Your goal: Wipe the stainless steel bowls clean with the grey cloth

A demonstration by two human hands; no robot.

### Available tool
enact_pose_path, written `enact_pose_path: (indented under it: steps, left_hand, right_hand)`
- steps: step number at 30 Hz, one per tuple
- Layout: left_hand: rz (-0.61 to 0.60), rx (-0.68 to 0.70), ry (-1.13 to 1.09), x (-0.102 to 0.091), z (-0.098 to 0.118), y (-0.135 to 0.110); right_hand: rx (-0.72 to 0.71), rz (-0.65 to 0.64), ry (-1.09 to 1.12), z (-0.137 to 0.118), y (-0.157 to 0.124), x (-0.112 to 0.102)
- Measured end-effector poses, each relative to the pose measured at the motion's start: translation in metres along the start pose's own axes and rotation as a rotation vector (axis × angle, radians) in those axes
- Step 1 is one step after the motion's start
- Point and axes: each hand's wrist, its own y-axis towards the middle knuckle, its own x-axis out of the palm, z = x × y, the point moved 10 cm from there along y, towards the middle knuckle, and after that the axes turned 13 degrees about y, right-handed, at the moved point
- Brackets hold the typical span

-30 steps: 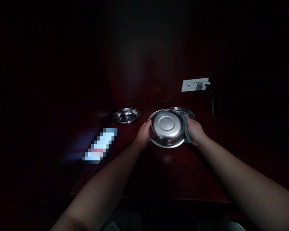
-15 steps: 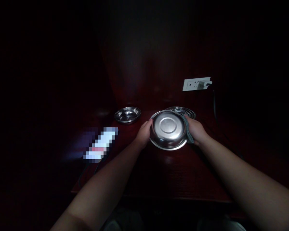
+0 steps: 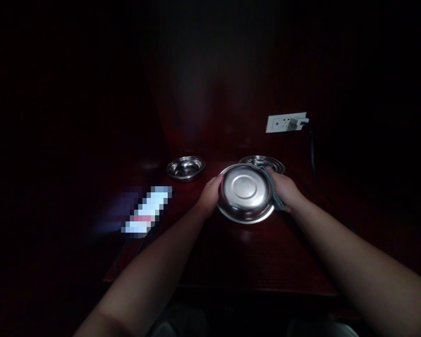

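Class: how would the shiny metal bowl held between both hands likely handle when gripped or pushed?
The metal bowl looks thin and rigid, so probably light and stiff. Its polished surface likely slips in a bare left hand; the cloth under the right hand may help. Its wide flat base suggests sliding, not tipping.

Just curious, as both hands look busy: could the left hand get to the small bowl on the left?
Probably yes. The small bowl sits just beyond the left hand, nothing between them; but that hand grips the upturned bowl, which the right hand holds with a cloth.
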Motion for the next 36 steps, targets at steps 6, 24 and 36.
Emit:
enact_pose_path:
  steps: [6, 24, 36]
  left_hand:
    - [0.009, -0.023, 0.046, -0.001, 0.002, -0.002]
    - [-0.147, -0.078, 0.029, 0.016, 0.005, -0.014]
    - [-0.294, -0.107, 0.086, 0.031, 0.009, -0.027]
  right_hand:
    - [0.02, -0.036, -0.026, 0.001, 0.0, 0.002]
    - [0.154, -0.145, 0.012, 0.01, -0.005, 0.011]
    - [0.227, -0.252, -0.085, 0.016, -0.015, 0.022]
